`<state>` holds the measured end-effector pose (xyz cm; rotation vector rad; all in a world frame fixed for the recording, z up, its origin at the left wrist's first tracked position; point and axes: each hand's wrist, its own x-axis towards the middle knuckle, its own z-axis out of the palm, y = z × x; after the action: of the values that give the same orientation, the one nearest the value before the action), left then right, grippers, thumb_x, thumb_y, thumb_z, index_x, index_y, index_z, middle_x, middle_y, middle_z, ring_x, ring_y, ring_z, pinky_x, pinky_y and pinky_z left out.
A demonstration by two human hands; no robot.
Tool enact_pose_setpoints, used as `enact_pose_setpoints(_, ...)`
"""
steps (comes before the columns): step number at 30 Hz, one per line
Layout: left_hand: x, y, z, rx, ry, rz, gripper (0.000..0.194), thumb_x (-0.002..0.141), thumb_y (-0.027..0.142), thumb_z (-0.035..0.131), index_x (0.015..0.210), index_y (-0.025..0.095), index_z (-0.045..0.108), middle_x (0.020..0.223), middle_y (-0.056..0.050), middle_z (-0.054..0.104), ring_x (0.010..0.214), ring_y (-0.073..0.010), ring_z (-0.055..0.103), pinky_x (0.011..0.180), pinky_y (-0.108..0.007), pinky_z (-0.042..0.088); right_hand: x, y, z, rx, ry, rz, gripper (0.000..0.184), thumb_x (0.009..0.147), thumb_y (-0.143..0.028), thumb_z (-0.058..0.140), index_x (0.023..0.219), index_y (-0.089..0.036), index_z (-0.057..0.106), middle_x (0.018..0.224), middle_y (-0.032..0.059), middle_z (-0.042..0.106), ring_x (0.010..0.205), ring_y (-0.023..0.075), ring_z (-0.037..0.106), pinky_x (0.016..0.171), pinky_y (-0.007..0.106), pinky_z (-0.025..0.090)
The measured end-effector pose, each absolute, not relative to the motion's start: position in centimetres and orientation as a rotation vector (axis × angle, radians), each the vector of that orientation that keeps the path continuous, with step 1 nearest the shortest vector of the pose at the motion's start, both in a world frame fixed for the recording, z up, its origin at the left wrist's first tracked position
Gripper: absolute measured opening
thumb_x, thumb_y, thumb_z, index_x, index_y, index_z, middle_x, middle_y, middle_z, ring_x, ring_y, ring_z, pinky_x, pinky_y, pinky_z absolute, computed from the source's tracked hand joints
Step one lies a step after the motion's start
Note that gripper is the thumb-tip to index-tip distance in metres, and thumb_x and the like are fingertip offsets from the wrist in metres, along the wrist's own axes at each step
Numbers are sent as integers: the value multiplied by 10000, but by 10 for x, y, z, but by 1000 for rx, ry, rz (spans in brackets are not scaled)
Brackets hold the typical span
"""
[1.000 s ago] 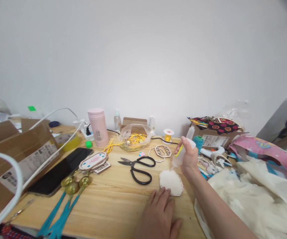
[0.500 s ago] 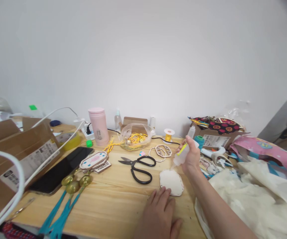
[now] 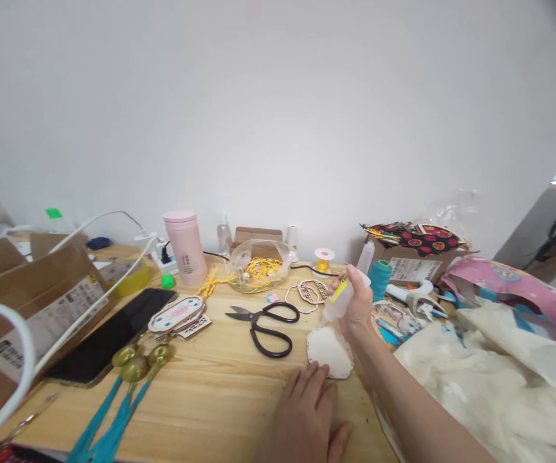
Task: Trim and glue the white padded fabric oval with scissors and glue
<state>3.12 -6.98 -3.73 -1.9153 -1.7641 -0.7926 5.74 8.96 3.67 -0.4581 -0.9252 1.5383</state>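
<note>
My right hand [image 3: 357, 302] is wrapped round a translucent glue bottle [image 3: 338, 306] with a yellow label. The bottle is tilted, its lower end over the far edge of a white, scallop-edged piece [image 3: 330, 352]; whether the tip touches cannot be made out. My left hand [image 3: 305, 408] lies flat on the table, fingers stretched out, fingertips at the near left edge of that piece. Just left are black-handled scissors [image 3: 269, 328], blades apart. Beyond the bottle lie a cut-out lattice piece [image 3: 310, 291] and a small pink and blue flower piece [image 3: 272, 298].
On the left are a cardboard box [image 3: 51, 308], a black phone [image 3: 114, 334], gold bells [image 3: 134, 368] with teal tassels and a pink tumbler [image 3: 186, 247]. A bag of yellow cords [image 3: 262, 267] stands behind. Cream cloth [image 3: 475, 379] and teal thread [image 3: 380, 280] are on the right.
My right hand has shifted slightly left with the glue bottle, whose lower end is now nearer the piece's far left edge. The left hand stays put. The whole view has shifted a little.
</note>
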Motion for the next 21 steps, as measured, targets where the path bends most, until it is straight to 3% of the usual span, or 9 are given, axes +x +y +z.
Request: enact_pose_setpoints(21, 30, -68, -37, -1896, -1719, -799, 316, 723, 422, 527, 903, 176, 612, 1003, -63, 668, 912, -229, 610, 736, -353, 520, 63, 98, 29, -526, -1043, 1423, 251, 668, -384, 617, 568, -173, 524, 424, -68, 523, 328, 86, 439, 333, 212, 341)
